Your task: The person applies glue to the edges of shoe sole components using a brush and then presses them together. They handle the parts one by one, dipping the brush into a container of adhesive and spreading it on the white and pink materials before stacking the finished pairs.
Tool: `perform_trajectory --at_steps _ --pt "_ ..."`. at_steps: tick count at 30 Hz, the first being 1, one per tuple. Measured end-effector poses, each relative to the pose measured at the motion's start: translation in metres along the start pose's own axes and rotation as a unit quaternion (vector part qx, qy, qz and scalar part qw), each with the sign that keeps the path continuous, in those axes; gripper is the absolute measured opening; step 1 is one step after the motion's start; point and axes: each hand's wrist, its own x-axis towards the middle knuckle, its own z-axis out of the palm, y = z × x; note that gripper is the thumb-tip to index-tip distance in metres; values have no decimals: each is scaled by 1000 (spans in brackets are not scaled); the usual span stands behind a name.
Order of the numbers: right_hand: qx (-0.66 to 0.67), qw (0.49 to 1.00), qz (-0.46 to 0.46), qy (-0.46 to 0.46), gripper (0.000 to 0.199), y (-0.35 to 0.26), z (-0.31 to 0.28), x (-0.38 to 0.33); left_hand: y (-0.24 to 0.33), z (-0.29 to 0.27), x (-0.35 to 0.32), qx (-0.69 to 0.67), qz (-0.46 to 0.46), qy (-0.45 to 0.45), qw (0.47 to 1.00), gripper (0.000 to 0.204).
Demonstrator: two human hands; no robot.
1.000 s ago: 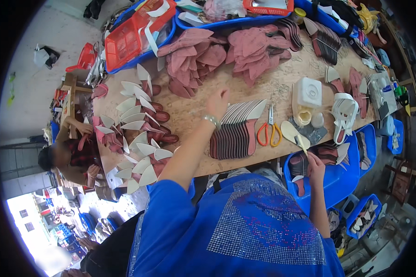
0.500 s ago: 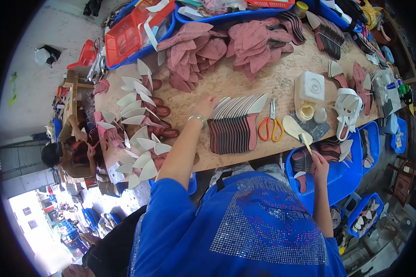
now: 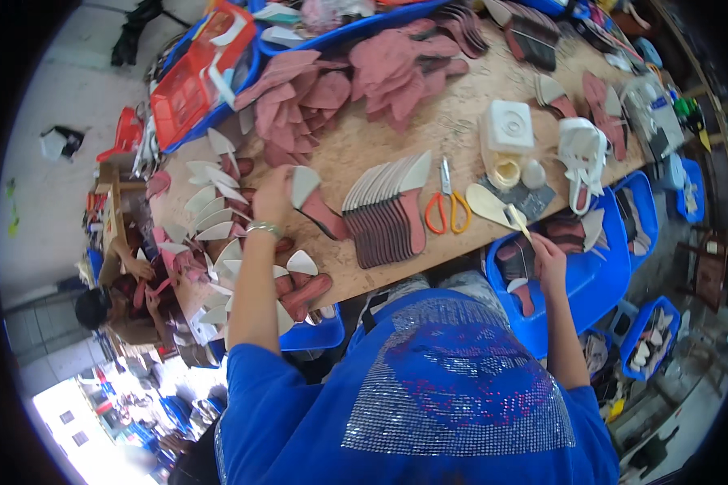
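Left of the tight row of pink insoles with pale toe pieces (image 3: 384,206), my left hand (image 3: 272,192) is closed at the pale toe of a single insole (image 3: 325,217). That insole lies tilted, its pink heel end close beside the row; my fingertips are partly hidden. My right hand (image 3: 548,260) grips a brush (image 3: 519,221) by its pale handle. The bristle end is over a cream oval piece (image 3: 489,204) at the table's front edge. Orange-handled scissors (image 3: 447,206) lie between the row and this piece.
More insoles with pale toes (image 3: 212,210) fan out along the left side. Pink pieces (image 3: 299,101) are heaped farther back. A white container (image 3: 507,129) and white sandal (image 3: 581,158) stand right. Blue bins (image 3: 578,295) sit below the edge. A co-worker (image 3: 129,311) works at left.
My left hand has moved left from the row's end, and one insole now lies apart from the row. My right hand keeps the brush near the cream piece. The whole view has shifted.
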Motion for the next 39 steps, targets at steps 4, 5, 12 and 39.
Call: perform_trajectory --at_steps 4,5,12,39 --pt "43 999 3 -30 24 -16 15 10 40 -23 0 18 34 -49 998 22" --pt "29 999 8 -27 24 -14 17 15 49 -22 0 37 61 -50 996 21" --pt "46 998 -9 -46 24 -19 23 15 90 -71 13 59 123 138 981 15" --pt "-431 851 -284 94 18 -34 38 103 279 96 -64 -599 14 -231 766 33"
